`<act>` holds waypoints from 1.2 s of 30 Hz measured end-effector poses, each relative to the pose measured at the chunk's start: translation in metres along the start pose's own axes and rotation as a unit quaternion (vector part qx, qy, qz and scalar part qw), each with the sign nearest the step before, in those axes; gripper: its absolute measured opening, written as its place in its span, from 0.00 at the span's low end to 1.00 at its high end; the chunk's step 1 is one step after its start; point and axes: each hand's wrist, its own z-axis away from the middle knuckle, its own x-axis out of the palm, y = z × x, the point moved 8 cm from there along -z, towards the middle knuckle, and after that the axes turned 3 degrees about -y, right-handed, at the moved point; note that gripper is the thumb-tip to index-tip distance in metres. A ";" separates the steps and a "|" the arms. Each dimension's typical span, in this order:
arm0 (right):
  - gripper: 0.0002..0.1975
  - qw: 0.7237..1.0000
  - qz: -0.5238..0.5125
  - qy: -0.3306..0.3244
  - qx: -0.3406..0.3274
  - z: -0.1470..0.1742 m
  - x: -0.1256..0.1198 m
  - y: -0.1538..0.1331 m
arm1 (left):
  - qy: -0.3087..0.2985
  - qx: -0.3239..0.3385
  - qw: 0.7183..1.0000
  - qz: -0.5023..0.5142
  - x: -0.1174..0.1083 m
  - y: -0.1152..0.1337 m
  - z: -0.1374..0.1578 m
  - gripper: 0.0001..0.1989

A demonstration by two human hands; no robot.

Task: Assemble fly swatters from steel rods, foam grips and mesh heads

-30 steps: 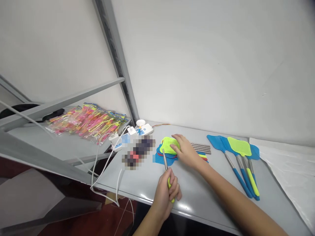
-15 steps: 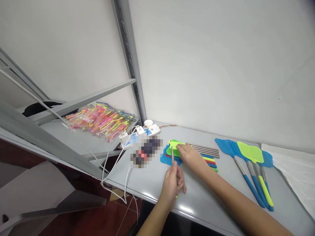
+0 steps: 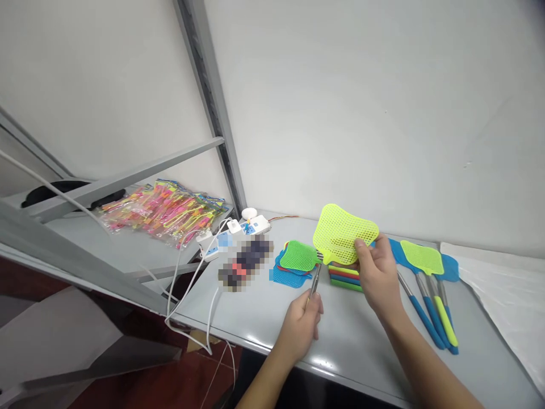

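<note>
My left hand is closed around a thin metal swatter rod, which points up and away from me; its lower end is hidden by the fingers. Between thumb and fingers, my right hand pinches the edge of a yellow-green fly swatter head. The head is raised above the table, its narrow neck near the tip of the rod; I cannot tell whether they touch. Below and to the left lies a pile of swatter heads, a green one on top. Coloured handle grips lie partly behind my right hand.
Several swatters with heads and handles joined, one with a yellow-green head, lie on the right beside a white sheet. A power strip with white cables and a blurred dark object are on the left. Bagged colourful items fill the neighbouring shelf.
My right hand has lifted the yellow-green swatter head off the pile and moved it to the right, over the rod. My left hand still grips the rod, slightly further right in view.
</note>
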 end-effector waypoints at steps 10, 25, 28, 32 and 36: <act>0.11 1.000 -0.013 0.017 0.008 0.005 -0.007 0.009 | 0.000 -0.006 0.999 -0.051 0.000 0.002 0.001 0.23; 0.11 0.999 -0.028 -0.016 0.018 0.003 -0.007 0.009 | -0.018 -0.021 0.998 -0.058 0.001 0.002 0.001 0.24; 0.12 0.998 -0.037 -0.032 0.031 0.003 -0.009 0.011 | -0.070 -0.040 0.997 -0.012 0.010 0.004 0.003 0.23; 0.11 0.998 -0.025 -0.046 0.036 0.007 -0.011 0.010 | -0.131 -0.073 0.986 0.077 0.026 0.008 0.008 0.22; 0.09 0.998 -0.033 -0.039 0.030 0.010 -0.014 0.004 | -0.143 -0.083 0.983 0.076 0.035 0.018 0.012 0.22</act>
